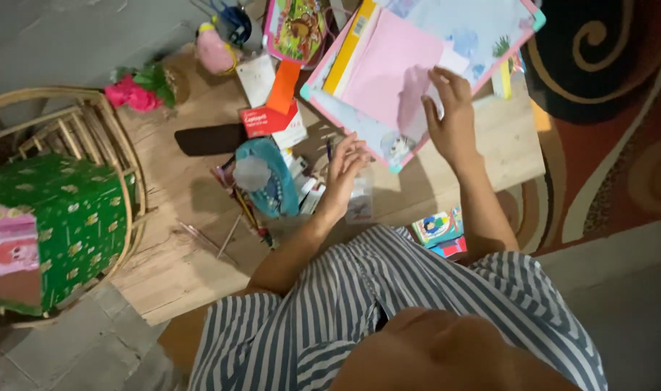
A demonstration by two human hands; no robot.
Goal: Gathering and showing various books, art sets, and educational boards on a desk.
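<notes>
The person leans over a low wooden table (490, 137), and everything here sits in relation to the pink sheet of paper (388, 69) lying on a pale blue board with a pink rim (482, 29) at the far side of the table. The right hand (450, 116) rests flat on the near right edge of that pink sheet, fingers spread and pressing down — nothing is pinched or held in it. The left hand (345, 163) hovers just below the sheet's near corner, fingers loosely curled and half open; whether it grips anything I cannot tell, though it seems empty.

Left of the pink sheet lies an orange slip (283, 87) beside a white card (256, 78), and just below those a small red box (266, 119). Further down and left of the sheet a teal pouch (269, 177) sits among scattered pens — close to the left hand. A dark flat strip (207, 139) lies left of the red box. Far left of the sheet stand pink artificial flowers (133, 93), and beyond them a wicker basket (91, 134) holding a green patterned box (62, 217). Below the sheet, near the person's striped clothing (388, 297), colourful small cards (439, 228) lie off the table's edge
</notes>
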